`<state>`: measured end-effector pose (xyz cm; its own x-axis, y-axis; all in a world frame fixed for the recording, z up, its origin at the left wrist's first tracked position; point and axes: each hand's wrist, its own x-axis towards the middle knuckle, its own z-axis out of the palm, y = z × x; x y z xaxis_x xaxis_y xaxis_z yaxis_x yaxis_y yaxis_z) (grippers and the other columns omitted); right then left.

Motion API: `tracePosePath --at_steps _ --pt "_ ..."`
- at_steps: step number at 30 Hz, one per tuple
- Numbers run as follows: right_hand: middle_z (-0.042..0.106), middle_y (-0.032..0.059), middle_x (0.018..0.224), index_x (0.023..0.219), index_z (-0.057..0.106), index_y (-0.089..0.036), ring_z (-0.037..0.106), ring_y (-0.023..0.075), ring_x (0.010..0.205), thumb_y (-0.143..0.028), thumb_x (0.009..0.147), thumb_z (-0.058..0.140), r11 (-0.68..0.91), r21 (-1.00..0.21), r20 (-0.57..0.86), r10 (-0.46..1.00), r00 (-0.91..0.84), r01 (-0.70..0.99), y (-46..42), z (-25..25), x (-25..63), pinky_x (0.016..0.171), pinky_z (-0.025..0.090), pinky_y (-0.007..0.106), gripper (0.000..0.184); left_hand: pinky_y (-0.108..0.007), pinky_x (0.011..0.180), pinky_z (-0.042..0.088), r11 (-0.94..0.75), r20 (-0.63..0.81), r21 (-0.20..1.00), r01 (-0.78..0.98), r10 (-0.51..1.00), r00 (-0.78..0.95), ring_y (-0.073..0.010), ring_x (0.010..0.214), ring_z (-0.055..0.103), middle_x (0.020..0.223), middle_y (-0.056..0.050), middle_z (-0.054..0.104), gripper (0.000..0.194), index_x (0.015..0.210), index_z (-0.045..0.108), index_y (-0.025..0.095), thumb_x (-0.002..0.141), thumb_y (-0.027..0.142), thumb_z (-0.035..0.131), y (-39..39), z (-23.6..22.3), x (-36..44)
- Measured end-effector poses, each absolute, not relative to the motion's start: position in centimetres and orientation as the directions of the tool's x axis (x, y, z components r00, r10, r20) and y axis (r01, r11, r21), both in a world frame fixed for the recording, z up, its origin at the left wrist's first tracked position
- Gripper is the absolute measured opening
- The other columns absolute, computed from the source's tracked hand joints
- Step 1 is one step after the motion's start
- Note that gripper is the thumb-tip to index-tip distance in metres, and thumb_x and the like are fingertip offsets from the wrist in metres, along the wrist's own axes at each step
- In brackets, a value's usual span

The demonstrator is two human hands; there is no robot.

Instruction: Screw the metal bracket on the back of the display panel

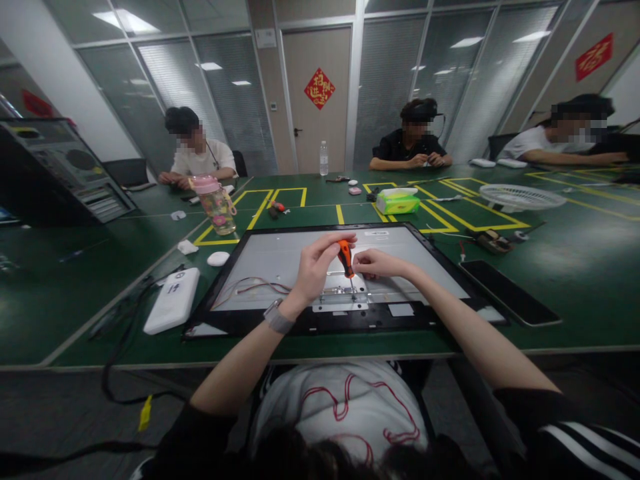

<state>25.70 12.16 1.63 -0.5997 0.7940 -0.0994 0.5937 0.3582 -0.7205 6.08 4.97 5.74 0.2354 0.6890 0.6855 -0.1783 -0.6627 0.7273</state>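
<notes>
A flat display panel [425, 257] with a black frame lies face down or back up on the table in front of me; which side shows I cannot tell. An orange and black screwdriver [345, 257] stands nearly upright over it, its tip at a metal bracket [340, 307] near the panel's front edge. The fingers of my left hand [317, 263] close around the screwdriver's handle. Right beside the handle, my right hand [377, 263] has its fingers curled together; what they hold, if anything, is hidden. Thin wires [255, 287] lie across the panel's left part.
Left of the panel are a white power bank [173, 300], a white round item [218, 259] and a pink-lidded bottle [215, 207]. A phone [510, 293] lies to the right. Beyond are a tissue pack [397, 201] and a white fan grille [523, 198]. Several people sit across the table.
</notes>
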Motion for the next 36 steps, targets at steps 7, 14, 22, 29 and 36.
tracePosePath --at_steps 7,14,22,29,36 --pt "0.051 -0.0016 0.057 0.078 0.056 -0.015 0.049 0.0093 0.049 -0.051 0.079 0.052 0.377 -0.723 -0.090 0.779 -0.620 0.579 12.17 1.65 25.83 0.043 0.038 0.020 0.036 -0.023 0.067 0.048 -0.722 0.722 0.689 -0.056 0.678 0.136 -0.0112 0.076 0.058 0.086 -0.003 0.056 0.012 0.088 0.071 0.021 0.081 0.024 0.061 4.77 5.92 6.39" --pt "0.050 -0.0020 0.056 0.077 0.057 -0.014 0.049 0.0094 0.049 -0.050 0.079 0.053 0.379 -0.719 -0.089 0.781 -0.618 0.582 12.27 1.53 25.85 0.043 0.037 0.020 0.037 -0.030 0.085 0.045 -0.733 0.723 0.680 -0.016 0.667 0.182 -0.0147 0.093 0.058 0.098 -0.006 0.062 0.027 0.102 0.067 0.020 0.090 0.018 0.043 4.87 6.01 6.12" --pt "0.050 -0.0020 0.056 0.078 0.056 -0.015 0.050 0.0100 0.050 -0.052 0.079 0.052 0.375 -0.720 -0.093 0.782 -0.617 0.584 12.18 1.62 25.80 0.043 0.039 0.020 0.038 -0.024 0.069 0.047 -0.709 0.700 0.705 0.028 0.702 0.131 -0.0128 0.083 0.055 0.090 -0.004 0.054 0.015 0.094 0.068 0.023 0.082 0.028 0.061 4.88 5.70 6.41" --pt "0.050 -0.0023 0.055 0.079 0.057 -0.014 0.049 0.0098 0.049 -0.054 0.078 0.054 0.364 -0.726 -0.096 0.787 -0.610 0.583 12.00 1.81 25.73 0.043 0.038 0.020 0.040 -0.029 0.081 0.045 -0.710 0.705 0.703 0.039 0.702 0.098 -0.0136 0.085 0.057 0.089 -0.005 0.059 0.026 0.094 0.068 0.020 0.091 0.021 0.043 4.88 6.00 6.32" --pt "0.049 -0.0023 0.055 0.079 0.057 -0.014 0.048 0.0091 0.049 -0.052 0.079 0.054 0.371 -0.724 -0.091 0.784 -0.614 0.581 12.17 1.64 25.79 0.042 0.037 0.019 0.038 -0.024 0.068 0.044 -0.726 0.722 0.686 0.049 0.687 0.083 -0.0119 0.079 0.055 0.085 -0.003 0.056 0.014 0.090 0.068 0.021 0.085 0.025 0.055 4.96 5.79 6.43"
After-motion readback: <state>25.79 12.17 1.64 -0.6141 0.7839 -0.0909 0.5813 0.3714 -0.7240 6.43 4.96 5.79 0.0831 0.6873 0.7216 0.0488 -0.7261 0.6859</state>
